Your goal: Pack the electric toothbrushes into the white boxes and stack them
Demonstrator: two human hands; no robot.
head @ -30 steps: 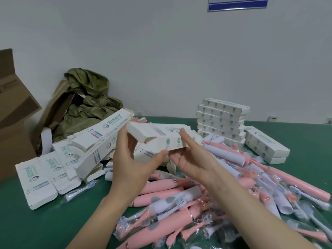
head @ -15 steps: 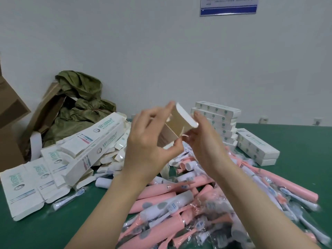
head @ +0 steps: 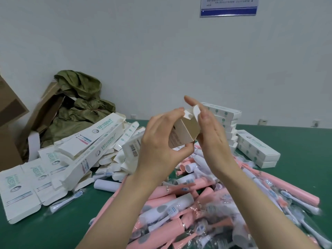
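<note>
My left hand (head: 158, 142) grips a white box (head: 185, 132) held up in front of me, its open end facing me and showing a brown inside. My right hand (head: 210, 130) touches the box's end flaps with nearly straight fingers. Below my arms lies a heap of pink and white electric toothbrushes (head: 188, 209) in clear wrap. A stack of packed white boxes (head: 224, 119) stands behind my right hand, and two more packed boxes (head: 256, 150) lie to its right. Flat, unfolded boxes (head: 86, 151) are piled at the left.
The green table (head: 296, 141) runs to a white wall. At the far left stand brown cardboard cartons (head: 10, 112) and a crumpled olive bag (head: 80, 105). A single wrapped brush head (head: 66, 202) lies on the table near the flat boxes.
The box has been turned from lying sideways to end-on toward me and raised. My right hand has moved from under the box to its end flaps.
</note>
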